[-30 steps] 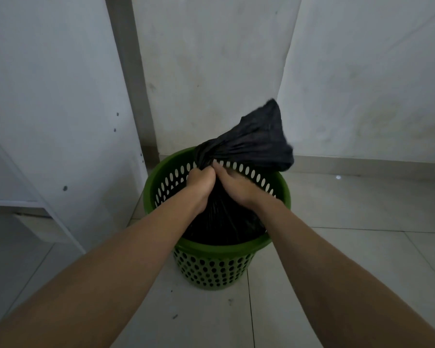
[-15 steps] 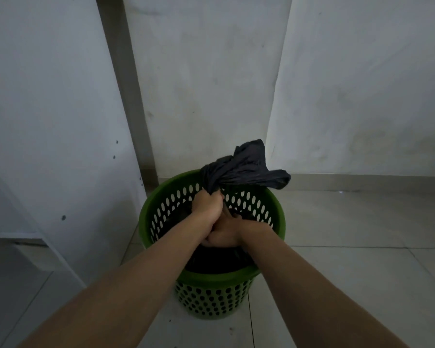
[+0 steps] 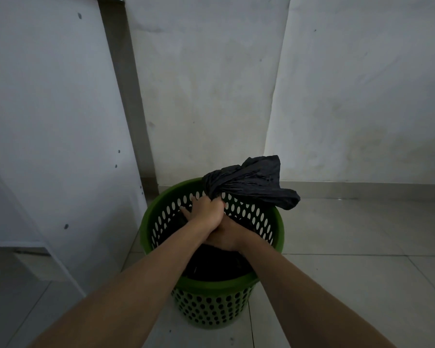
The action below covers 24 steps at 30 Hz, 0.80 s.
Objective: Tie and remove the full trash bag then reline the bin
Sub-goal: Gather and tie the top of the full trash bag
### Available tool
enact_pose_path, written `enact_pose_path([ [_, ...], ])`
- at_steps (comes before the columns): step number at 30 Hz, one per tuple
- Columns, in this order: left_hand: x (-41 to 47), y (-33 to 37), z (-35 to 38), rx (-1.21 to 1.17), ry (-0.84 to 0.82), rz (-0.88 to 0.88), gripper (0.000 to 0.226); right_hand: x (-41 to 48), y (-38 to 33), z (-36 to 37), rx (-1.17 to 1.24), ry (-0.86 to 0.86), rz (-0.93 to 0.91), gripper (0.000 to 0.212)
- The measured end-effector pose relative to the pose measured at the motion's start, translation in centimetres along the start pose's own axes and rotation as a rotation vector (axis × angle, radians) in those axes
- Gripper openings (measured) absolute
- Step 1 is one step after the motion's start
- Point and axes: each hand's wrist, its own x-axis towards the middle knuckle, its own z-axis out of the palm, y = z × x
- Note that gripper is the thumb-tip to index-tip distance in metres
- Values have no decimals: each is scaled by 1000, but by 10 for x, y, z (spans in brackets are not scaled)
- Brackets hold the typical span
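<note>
Head camera, looking down: two bare forearms reach in from the bottom edge and meet over one green bin (image 3: 212, 306). One black trash bag (image 3: 249, 183) sits inside it, with its gathered top rising above the far rim.

Two hands are on the bag. The left hand (image 3: 206, 209) lies on top, fist closed around the twisted neck of the bag just under the bunched top. The right hand (image 3: 227, 238) sits lower and partly beneath the left wrist, curled against the dark plastic inside the bin; its fingers are hidden, so whether it is clenched on the bag cannot be told.

The bin is round, plastic, tapering toward its base, with a smooth solid rim and walls pierced by rows of oval holes. The bag is thin, matte, crinkled film, pinched into a narrow neck and flaring into a loose, folded tuft that leans right.

The bin stands on a floor (image 3: 349, 285) of large, pale, smooth tiles with thin grout lines, near a corner of plain white walls (image 3: 362, 96). One white panel (image 3: 48, 121) with small dark spots stands at left.
</note>
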Motion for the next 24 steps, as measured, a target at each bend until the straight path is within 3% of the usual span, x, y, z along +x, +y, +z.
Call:
enact_pose_path([
  [5, 2, -4, -4, 181, -13, 111, 47, 2, 8, 1, 67, 10, -26, 51],
  [9, 3, -5, -15, 103, -132, 101, 45, 11, 9, 4, 170, 62, 12, 46],
  [13, 3, -12, -30, -169, -316, 129, 39, 15, 6, 9, 220, 93, 39, 50],
  [17, 6, -27, -55, -132, -539, 198, 104, 9, 6, 8, 534, 106, 60, 45],
  [21, 4, -40, -72, -75, -725, 230, 120, 8, 5, -13, 961, 68, 252, 54],
  [24, -2, -42, -58, 64, -618, 259, 141, 14, -2, -28, 1157, 230, 290, 50],
])
